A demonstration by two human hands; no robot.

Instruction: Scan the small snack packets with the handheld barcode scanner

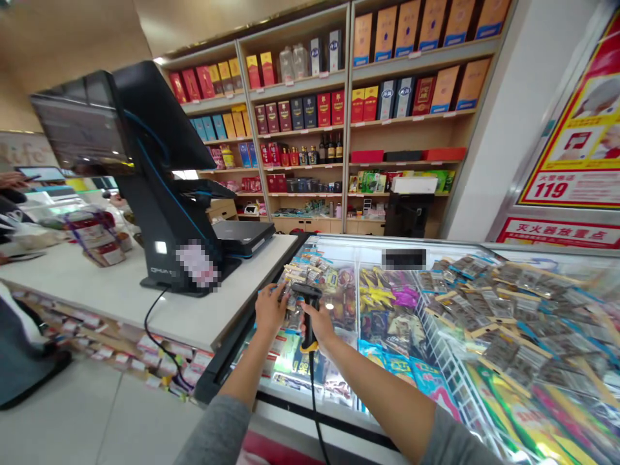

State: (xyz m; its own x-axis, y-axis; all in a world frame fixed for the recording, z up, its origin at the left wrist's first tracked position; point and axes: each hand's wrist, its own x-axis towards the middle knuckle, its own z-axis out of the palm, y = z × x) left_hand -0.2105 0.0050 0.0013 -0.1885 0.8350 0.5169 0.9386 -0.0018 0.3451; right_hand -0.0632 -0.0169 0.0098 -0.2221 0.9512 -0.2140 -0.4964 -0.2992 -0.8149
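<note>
Head cam, mate: your right hand is clenched round a black corded barcode scanner, while your left hand sits on small snack packets in the glass-topped display chest, can't tell if it's gripping. The white table with the POS terminal is just left.

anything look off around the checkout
The black cable from the checkout terminal droops over the edge of the white counter and loops down toward the floor, loose rather than tucked away. Nothing else stands out.
</note>
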